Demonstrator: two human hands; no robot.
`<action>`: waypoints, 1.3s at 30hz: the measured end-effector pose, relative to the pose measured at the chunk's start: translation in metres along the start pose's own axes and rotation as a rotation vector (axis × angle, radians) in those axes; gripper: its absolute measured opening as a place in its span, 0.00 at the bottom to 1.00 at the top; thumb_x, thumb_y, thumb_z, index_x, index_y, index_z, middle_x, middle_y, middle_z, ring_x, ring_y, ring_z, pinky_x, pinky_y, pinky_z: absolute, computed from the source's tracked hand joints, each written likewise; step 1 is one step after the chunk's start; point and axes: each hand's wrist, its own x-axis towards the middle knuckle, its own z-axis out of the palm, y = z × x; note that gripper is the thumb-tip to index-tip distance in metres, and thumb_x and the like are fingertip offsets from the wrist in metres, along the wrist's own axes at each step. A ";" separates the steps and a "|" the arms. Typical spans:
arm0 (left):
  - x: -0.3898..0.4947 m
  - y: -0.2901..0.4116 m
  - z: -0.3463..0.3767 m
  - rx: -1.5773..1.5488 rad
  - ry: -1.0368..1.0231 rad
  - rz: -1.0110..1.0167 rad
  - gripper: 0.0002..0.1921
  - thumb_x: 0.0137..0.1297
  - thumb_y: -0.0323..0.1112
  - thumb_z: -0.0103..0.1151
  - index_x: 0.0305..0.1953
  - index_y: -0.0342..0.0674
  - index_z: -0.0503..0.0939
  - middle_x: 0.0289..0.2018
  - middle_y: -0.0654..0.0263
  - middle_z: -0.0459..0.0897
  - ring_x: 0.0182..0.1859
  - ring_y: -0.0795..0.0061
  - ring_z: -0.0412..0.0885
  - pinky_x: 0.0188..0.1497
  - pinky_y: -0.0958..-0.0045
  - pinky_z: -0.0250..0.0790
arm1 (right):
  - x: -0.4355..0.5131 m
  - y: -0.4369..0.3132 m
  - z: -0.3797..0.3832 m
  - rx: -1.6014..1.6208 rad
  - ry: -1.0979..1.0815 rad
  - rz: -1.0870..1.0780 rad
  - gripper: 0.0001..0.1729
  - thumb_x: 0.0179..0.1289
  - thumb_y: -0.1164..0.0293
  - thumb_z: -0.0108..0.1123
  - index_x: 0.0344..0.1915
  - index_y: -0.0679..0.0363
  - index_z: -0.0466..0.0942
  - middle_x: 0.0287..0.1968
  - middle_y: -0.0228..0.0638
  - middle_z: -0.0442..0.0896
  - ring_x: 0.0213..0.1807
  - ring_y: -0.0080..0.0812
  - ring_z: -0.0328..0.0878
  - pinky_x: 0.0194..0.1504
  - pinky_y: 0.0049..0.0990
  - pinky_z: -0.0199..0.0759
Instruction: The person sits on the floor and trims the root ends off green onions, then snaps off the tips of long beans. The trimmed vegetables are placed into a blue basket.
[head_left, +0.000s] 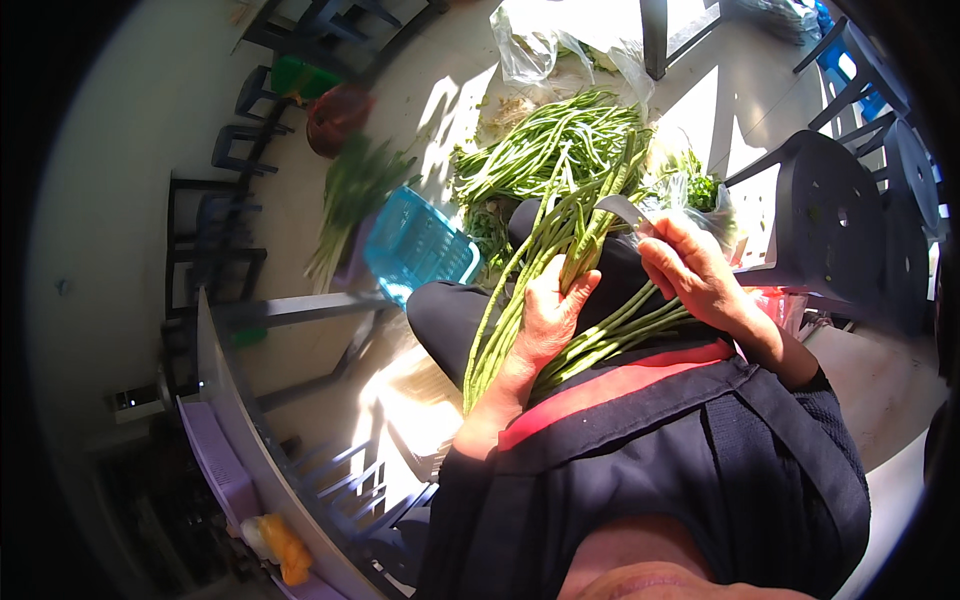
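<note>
My left hand (551, 315) is closed around a bundle of green yardlong beans (559, 236) above my lap. The beans spread past the hand on both ends. Pinched in the fingers of my right hand (690, 266) is a flat dark grey strip (621, 208), which reaches against the upper part of the bundle. Whether it is a band or a blade, I cannot tell. More yardlong beans (626, 322) lie across my lap, under the right hand. Beyond my knees rests a large heap of yardlong beans (555, 142) on the floor.
A blue plastic basket (420, 240) stands left of my knee, beside blurred leafy greens (352, 195). Clear plastic bags (525, 52) lie beyond the heap. Dark plastic chairs (825, 217) stand at right. A table edge (255, 450) runs along the left.
</note>
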 end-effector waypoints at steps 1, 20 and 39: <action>-0.002 0.002 0.002 0.049 -0.003 -0.001 0.17 0.70 0.38 0.62 0.54 0.35 0.77 0.30 0.77 0.74 0.29 0.89 0.66 0.30 0.84 0.60 | 0.004 0.003 0.005 -0.157 0.030 -0.029 0.14 0.73 0.63 0.57 0.38 0.63 0.69 0.21 0.29 0.71 0.21 0.21 0.66 0.23 0.25 0.61; 0.002 -0.014 0.017 0.663 0.191 0.318 0.12 0.64 0.36 0.65 0.42 0.37 0.77 0.26 0.54 0.81 0.29 0.50 0.81 0.29 0.60 0.72 | 0.012 0.009 0.021 0.057 -0.291 0.265 0.24 0.75 0.50 0.51 0.34 0.61 0.75 0.19 0.22 0.65 0.18 0.20 0.60 0.21 0.27 0.55; 0.008 -0.012 -0.022 -0.580 -0.058 -0.147 0.14 0.75 0.43 0.52 0.51 0.39 0.75 0.18 0.73 0.64 0.17 0.83 0.56 0.21 0.76 0.51 | 0.000 0.019 -0.020 0.284 0.121 0.306 0.16 0.76 0.58 0.52 0.34 0.57 0.66 0.19 0.20 0.63 0.13 0.15 0.55 0.13 0.20 0.51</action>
